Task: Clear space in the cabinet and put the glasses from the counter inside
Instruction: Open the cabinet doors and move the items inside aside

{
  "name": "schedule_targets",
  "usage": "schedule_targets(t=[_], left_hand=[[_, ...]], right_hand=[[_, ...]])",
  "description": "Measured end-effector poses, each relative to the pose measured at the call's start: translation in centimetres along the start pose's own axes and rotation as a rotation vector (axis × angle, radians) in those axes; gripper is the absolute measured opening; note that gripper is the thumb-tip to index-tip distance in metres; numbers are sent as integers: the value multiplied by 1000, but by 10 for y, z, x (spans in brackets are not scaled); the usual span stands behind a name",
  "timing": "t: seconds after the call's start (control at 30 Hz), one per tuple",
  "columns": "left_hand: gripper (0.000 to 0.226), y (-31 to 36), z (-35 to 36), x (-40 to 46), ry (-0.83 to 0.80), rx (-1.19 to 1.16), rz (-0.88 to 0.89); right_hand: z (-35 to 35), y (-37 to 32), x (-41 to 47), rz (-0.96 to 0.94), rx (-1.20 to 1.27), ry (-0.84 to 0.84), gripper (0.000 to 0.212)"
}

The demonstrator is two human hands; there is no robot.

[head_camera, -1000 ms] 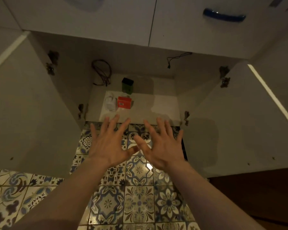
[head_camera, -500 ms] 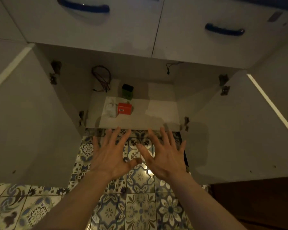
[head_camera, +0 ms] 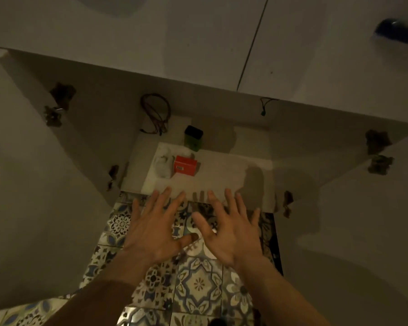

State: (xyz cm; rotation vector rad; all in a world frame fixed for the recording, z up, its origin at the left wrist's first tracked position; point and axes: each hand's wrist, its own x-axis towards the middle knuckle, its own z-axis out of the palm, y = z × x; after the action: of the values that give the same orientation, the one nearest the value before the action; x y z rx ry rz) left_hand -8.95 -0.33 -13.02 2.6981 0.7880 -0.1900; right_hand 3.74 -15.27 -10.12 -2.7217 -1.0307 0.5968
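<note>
While both hands [head_camera: 191, 234] hover spread, cabinet [head_camera: 212, 175] lies just beyond.

No text, brand or number is showing legibly. The red box [head_camera: 185, 165] on the cabinet shelf [head_camera: 222, 175] is bearing a pale label, too blurred to read.
</note>
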Motion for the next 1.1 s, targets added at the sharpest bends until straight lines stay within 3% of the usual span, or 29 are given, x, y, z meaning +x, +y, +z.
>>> schedule_targets(t=[0.2,0.4,0.5,0.67,0.83,1.0,1.1], left_hand=[[103,-18,35,67,64,3,-34],[103,-70,97,125,99,-16,-66],[105,-104,128,161,96,-8,-59],[108,-144,153,224,89,-81,-55],[107,-165,150,280,204,-62,-2],[95,-177,144,318,450,-148,56],[87,-189,134,324,604,-219,48]], right_hand=[[27,16,83,-50,-31,-79,89],[98,12,170,-99,-41,-103,90],[135,2,227,-144,-71,-79,95],[166,-16,309,-210,-115,131,86],[161,-16,379,-203,-114,177,81],[157,-3,431,-276,-218,328,80],[147,11,460,-264,-62,325,73]])
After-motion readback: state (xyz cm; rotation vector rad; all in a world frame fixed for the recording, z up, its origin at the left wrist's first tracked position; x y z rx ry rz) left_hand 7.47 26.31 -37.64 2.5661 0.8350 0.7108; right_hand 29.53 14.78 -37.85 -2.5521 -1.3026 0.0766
